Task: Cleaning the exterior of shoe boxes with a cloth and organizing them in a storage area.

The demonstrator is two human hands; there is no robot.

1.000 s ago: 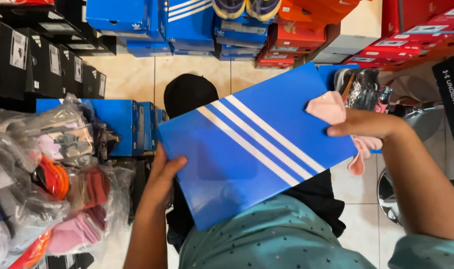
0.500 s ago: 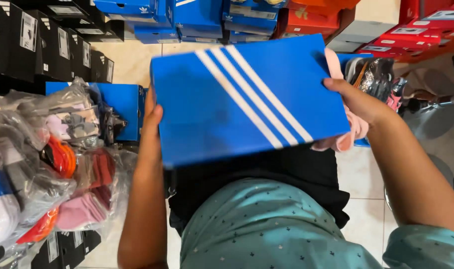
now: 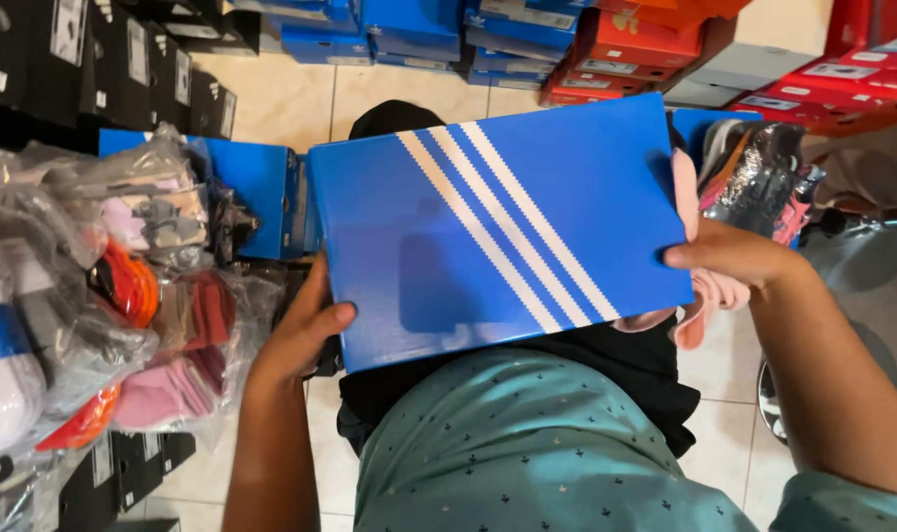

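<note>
1. The left hand (image 3: pixel 296 340) and right hand (image 3: pixel 729 258) are clamping opposite ends of the blue striped shoebox (image 3: pixel 498 232), keeping it level above the lap.
2. Bagged shoes (image 3: pixel 84 296) are crowding its left edge; bare floor tiles (image 3: pixel 291 99) are lying ahead.

Beige tiled floor (image 3: pixel 271 99), stacked shoeboxes (image 3: pixel 626 49)

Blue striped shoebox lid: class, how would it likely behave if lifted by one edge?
The blue striped shoebox lid probably stays stiff: it spans flat between the left hand and right hand. Likely light, since fingertips hold it. Its glossy surface may be slippery.
</note>
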